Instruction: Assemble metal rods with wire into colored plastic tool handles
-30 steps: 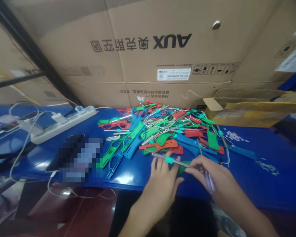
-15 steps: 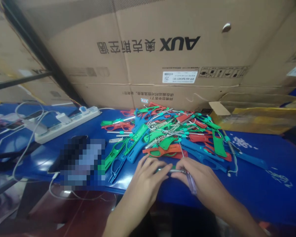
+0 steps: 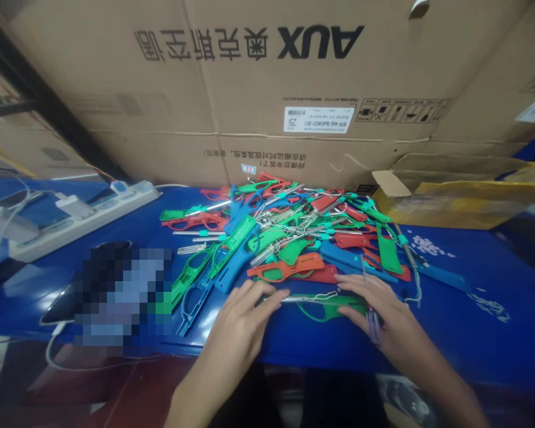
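A green plastic handle piece [image 3: 327,307] with a thin metal rod [image 3: 301,298] sticking out to the left lies flat on the blue table [image 3: 450,321] near its front edge. My left hand [image 3: 245,315] rests flat, fingers stretched, its tips touching the rod's left end. My right hand [image 3: 383,312] presses on the right end of the green piece. A screwdriver [image 3: 371,318] with a clear handle is gripped in that hand's fingers, its shaft pointing up and away. Just behind lies a pile of red, green and blue plastic handle pieces [image 3: 289,238] with metal rods.
A large cardboard box [image 3: 294,89] stands behind the pile. A white power strip [image 3: 84,217] with plugs and cables lies at the left. A blurred-out dark object [image 3: 120,291] sits front left. A yellow bag in an open carton [image 3: 468,202] is at the right.
The green piece, held up between both hands a second ago, now lies flat on the table. My hands have spread apart along it, and the camera has tipped lower.
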The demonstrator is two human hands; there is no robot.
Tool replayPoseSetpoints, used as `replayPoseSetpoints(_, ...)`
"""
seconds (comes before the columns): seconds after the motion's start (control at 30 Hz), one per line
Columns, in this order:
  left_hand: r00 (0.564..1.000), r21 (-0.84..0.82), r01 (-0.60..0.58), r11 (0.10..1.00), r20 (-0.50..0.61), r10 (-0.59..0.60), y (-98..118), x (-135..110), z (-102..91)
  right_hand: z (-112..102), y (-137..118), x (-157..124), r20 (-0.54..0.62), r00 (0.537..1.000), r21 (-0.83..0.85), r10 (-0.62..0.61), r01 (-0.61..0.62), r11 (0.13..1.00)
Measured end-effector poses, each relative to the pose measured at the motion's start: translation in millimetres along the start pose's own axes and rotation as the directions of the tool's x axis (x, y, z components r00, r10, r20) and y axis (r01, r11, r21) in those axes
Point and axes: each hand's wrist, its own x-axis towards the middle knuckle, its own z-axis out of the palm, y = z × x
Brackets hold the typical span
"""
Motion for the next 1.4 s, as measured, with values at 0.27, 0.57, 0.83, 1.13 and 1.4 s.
replayPoseSetpoints(0.27,0.999,-0.032,0.012,0.999,-0.04,-0.013,2,0,0.8,-2,-8,6,-0.073,0.997,0.007,0.013,-0.013,1.0)
replayPoseSetpoints(0.57,0.997,-0.102,0.054,0.993,-0.057,-0.06,7,-3,3.1,7,0,0,-0.037,0.999,-0.139,-0.027,0.022,0.99)
replayPoseSetpoints(0.83,0.994,-0.141,0.026,0.99,-0.106,-0.041,4,-7,3.7,2,-5,3,-0.022,0.996,-0.145,-0.091,0.087,0.986)
replayPoseSetpoints(1.13,0.991,-0.134,0.089,0.987,-0.092,-0.102,5,-4,6.6,-7,-13,2,-0.181,0.98,-0.022,-0.082,0.079,0.997)
replayPoseSetpoints(1.4,0.988,-0.165,0.084,0.983,-0.114,-0.104,8,-4,3.6,-3,-26,4,-0.142,0.985,-0.008,-0.095,0.095,0.995)
